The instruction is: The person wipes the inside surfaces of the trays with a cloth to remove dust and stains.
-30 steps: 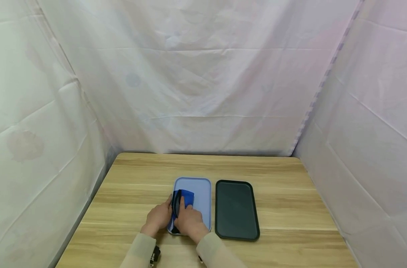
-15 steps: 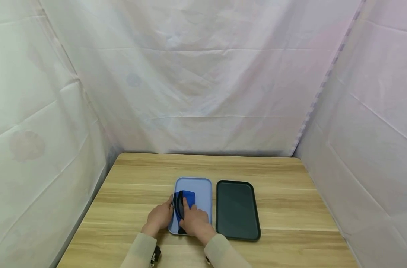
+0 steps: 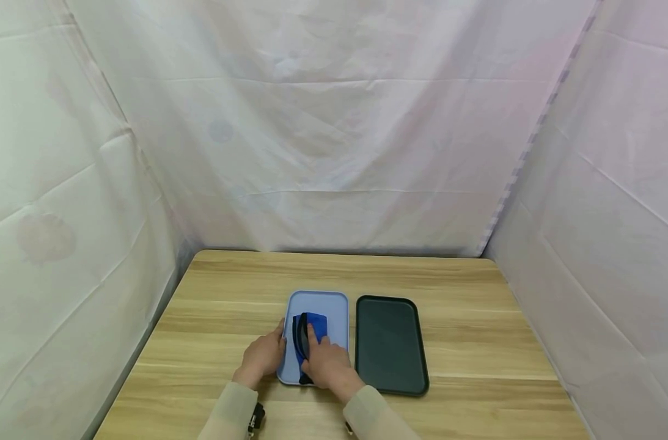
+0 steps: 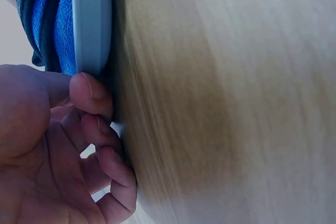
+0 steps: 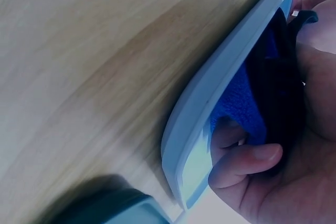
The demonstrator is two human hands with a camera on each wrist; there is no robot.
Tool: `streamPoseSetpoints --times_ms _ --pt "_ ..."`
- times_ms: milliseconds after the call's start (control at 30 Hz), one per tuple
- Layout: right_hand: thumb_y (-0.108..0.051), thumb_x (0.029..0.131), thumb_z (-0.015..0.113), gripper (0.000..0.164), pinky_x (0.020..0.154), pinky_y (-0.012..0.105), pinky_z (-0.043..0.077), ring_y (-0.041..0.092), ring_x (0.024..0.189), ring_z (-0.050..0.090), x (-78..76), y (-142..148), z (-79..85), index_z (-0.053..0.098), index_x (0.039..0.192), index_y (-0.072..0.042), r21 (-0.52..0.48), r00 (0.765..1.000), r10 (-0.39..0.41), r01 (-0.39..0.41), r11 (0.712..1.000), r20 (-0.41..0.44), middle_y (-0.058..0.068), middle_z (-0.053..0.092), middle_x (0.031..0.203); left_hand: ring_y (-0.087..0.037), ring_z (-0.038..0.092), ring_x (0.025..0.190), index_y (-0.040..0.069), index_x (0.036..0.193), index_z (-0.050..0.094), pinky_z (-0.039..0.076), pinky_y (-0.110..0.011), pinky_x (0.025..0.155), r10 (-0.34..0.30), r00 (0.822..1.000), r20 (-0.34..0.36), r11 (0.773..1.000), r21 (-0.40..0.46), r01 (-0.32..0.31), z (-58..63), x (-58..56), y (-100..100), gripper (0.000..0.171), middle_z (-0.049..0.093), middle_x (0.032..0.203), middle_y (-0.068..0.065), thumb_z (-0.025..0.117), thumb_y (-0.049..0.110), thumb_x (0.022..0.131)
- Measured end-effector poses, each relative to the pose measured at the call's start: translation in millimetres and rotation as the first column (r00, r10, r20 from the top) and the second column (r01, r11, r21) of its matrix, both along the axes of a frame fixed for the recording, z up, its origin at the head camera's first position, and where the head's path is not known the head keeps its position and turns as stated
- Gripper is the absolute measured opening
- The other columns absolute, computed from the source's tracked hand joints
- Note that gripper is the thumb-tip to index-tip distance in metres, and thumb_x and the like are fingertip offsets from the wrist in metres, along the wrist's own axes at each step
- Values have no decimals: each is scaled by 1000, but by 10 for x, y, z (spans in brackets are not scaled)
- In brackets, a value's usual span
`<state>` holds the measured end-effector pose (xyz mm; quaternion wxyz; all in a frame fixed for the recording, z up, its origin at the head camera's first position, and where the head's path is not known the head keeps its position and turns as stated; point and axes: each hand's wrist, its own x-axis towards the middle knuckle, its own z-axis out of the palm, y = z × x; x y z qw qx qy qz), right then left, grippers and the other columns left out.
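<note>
In the head view a light blue tray (image 3: 317,302) lies on the table. My left hand (image 3: 263,354) holds its left edge; the left wrist view shows the fingertips (image 4: 93,90) right at the tray's rim. My right hand (image 3: 329,365) grips a folded blue terry cloth (image 3: 320,325) with black bands, over the near half of the tray. The index finger lies forward along the cloth. Seen from the right wrist, the thumb (image 5: 252,163) curls against the cloth's dark part (image 5: 281,93), and the palm hides some of it.
A dark green tray (image 3: 389,345) lies just right of the light blue one, with a narrow gap between. Both sit on a wood-grain table (image 3: 212,305). Pale fabric sheets (image 3: 334,153) hang behind the table and along both sides.
My right hand has slid the blue cloth to the right across the tray, away from its left edge. The left hand stays at the tray's left side.
</note>
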<state>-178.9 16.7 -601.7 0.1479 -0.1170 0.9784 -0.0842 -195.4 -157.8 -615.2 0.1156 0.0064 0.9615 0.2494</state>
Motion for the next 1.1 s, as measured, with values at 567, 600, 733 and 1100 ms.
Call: streamPoseSetpoints --times_ms 567,600,733,1100 --pt "-49 95 68 85 72 45 57 30 83 68 13 137 71 29 165 -22 29 1000 -12 11 1000 28 15 66 132 -23 59 70 6 158 42 47 -38 59 15 1000 18 1000 1 -15 -5 -7 0 54 74 110 -24 50 22 108" --pt "-49 95 68 85 72 45 57 30 84 69 16 144 80 29 165 -21 30 1000 -12 11 999 27 15 67 132 -23 60 70 6 158 42 47 -38 60 15 1000 19 1000 2 -15 -7 -8 -1 54 74 111 -24 50 22 108" --pt "-49 96 68 84 68 44 56 29 85 69 18 165 90 29 165 -21 42 999 -21 19 999 34 15 67 133 -23 62 74 7 158 42 50 -41 64 14 1000 20 1000 -4 -14 -17 -7 -6 54 72 121 -25 50 23 108" --pt "-48 96 67 83 59 42 52 25 70 60 16 207 76 30 165 -21 32 998 -56 54 998 37 15 67 127 -24 65 76 5 157 43 53 -44 66 6 1000 -5 1000 -1 -6 -14 -6 -6 54 72 121 -27 51 21 107"
